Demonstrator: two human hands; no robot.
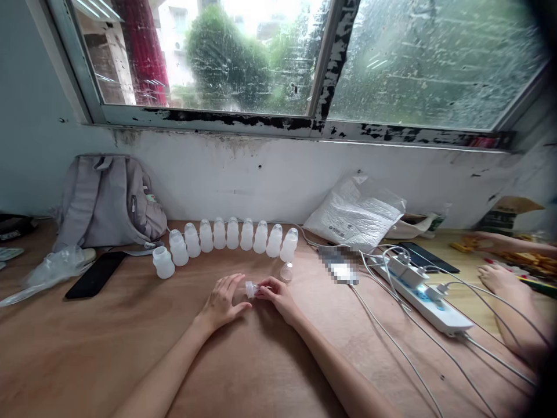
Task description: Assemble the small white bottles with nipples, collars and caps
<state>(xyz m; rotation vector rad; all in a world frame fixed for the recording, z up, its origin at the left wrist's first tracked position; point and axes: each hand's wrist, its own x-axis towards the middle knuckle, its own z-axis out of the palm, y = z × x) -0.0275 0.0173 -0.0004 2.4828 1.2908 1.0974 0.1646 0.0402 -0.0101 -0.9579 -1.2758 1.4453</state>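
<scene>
My right hand (276,296) pinches a small clear piece with a ridged ring (249,289), which looks like a bottle collar with a teat. Just left of it, my left hand (224,301) lies over the table with fingers extended and thumb apart, holding nothing visible. Beyond both hands, several frosted baby bottles (232,235) stand upright in an arc, most wearing clear domed caps. The leftmost bottle (163,264) has an open neck without a cap. A loose clear dome cap (286,271) rests on the table beyond my right hand, in front of the rightmost bottle (289,246).
A grey backpack (104,200), black phone (96,275) and plastic bag (56,270) lie left. On the right are a silvery pouch (354,212), a power strip (429,299) with trailing cables, and a dark phone (429,257). Another person's hand (500,278) is at far right.
</scene>
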